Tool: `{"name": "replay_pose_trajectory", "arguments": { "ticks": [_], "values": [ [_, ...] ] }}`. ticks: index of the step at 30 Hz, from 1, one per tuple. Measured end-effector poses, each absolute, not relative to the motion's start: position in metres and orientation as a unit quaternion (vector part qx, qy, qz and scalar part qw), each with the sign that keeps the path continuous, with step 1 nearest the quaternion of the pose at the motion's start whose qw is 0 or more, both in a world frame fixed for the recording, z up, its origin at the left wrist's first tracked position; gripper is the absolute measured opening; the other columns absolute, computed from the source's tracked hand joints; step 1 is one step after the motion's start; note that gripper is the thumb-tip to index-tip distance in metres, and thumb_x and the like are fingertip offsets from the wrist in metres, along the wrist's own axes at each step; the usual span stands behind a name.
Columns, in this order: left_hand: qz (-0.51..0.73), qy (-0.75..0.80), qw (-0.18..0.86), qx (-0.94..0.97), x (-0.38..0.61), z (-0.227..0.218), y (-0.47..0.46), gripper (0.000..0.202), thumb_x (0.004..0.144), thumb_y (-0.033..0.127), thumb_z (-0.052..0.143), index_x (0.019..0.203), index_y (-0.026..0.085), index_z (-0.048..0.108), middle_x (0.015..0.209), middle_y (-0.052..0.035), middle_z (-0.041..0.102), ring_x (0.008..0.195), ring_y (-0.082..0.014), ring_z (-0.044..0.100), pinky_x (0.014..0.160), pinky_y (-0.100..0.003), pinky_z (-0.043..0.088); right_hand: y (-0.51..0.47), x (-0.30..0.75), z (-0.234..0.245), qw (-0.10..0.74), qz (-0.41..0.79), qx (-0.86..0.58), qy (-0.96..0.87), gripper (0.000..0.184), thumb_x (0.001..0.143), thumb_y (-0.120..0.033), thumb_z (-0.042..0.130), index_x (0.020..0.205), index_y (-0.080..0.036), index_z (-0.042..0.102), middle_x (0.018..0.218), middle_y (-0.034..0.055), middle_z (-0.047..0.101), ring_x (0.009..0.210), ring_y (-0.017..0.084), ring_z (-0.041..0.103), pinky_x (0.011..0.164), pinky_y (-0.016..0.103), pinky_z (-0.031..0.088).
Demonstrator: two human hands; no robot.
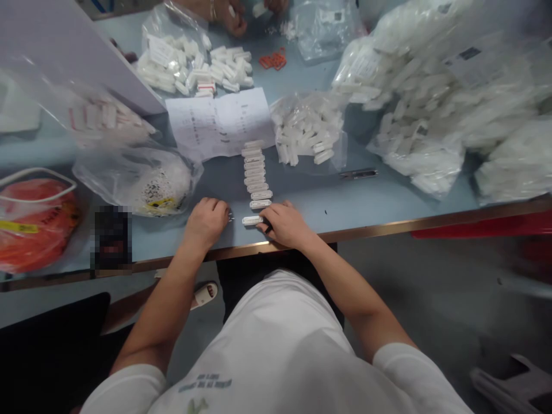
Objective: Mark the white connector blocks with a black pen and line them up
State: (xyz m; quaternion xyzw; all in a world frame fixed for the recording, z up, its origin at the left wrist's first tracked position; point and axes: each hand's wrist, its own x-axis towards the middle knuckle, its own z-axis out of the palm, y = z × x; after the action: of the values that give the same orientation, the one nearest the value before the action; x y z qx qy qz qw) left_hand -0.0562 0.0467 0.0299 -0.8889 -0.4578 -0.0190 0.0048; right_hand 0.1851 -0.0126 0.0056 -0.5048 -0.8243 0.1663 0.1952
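Observation:
My right hand (283, 225) is closed at the right end of a white multi-hole connector housing (250, 221), which lies near the table's front edge. A small black item (268, 228) shows under its fingers; its kind is unclear. My left hand (209, 221) rests on the table left of the housing, fingers curled together beside some tiny pieces (232, 217). Whatever is between those fingertips is hidden. Beyond the right hand, a column of similar white housings (255, 172) runs away from me, lying side by side.
Printed paper (219, 121) lies behind the column. Bags of white parts (308, 129) stand behind and right, near thread snips (359, 173). At left are a bag of small pieces (159, 187), a pixelated dark object (112, 238) and an orange bag (34, 224). Another person's hand (233, 17) works opposite.

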Motion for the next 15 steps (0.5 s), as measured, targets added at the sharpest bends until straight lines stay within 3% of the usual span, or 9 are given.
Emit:
{"name": "replay_pose_trajectory", "arguments": {
  "ticks": [6, 11, 15],
  "values": [
    [-0.140, -0.525, -0.054, -0.838, -0.041, 0.045, 0.032, 0.012, 0.074, 0.011, 0.058, 0.081, 0.021, 0.060, 0.077, -0.0013, 0.061, 0.073, -0.0165, 0.058, 0.070, -0.027, 0.048, -0.013, 0.185, 0.006, 0.193, 0.170, -0.509, -0.821, 0.022, 0.097, -0.037, 0.052, 0.102, -0.017, 0.062, 0.097, 0.0091, 0.069, 0.088, 0.021, 0.057, 0.082, 0.034, 0.030],
    [-0.200, -0.461, -0.120, -0.856, -0.021, 0.050, 0.017, 0.016, 0.086, 0.017, 0.053, 0.096, 0.020, 0.065, 0.086, -0.0028, 0.068, 0.079, -0.0152, 0.061, 0.075, -0.027, 0.049, -0.013, 0.185, 0.005, 0.195, 0.169, -0.506, -0.823, 0.022, 0.097, -0.037, 0.052, 0.102, -0.018, 0.062, 0.096, 0.0085, 0.069, 0.088, 0.021, 0.057, 0.083, 0.035, 0.030],
    [-0.192, -0.435, -0.123, -0.871, -0.010, 0.041, 0.013, 0.017, 0.094, 0.025, 0.051, 0.093, 0.020, 0.066, 0.085, -0.0040, 0.071, 0.080, -0.0162, 0.063, 0.076, -0.028, 0.049, -0.013, 0.186, 0.005, 0.199, 0.173, -0.504, -0.823, 0.019, 0.096, -0.032, 0.052, 0.101, -0.018, 0.062, 0.096, 0.0089, 0.069, 0.088, 0.021, 0.057, 0.083, 0.036, 0.030]
  ]
}}
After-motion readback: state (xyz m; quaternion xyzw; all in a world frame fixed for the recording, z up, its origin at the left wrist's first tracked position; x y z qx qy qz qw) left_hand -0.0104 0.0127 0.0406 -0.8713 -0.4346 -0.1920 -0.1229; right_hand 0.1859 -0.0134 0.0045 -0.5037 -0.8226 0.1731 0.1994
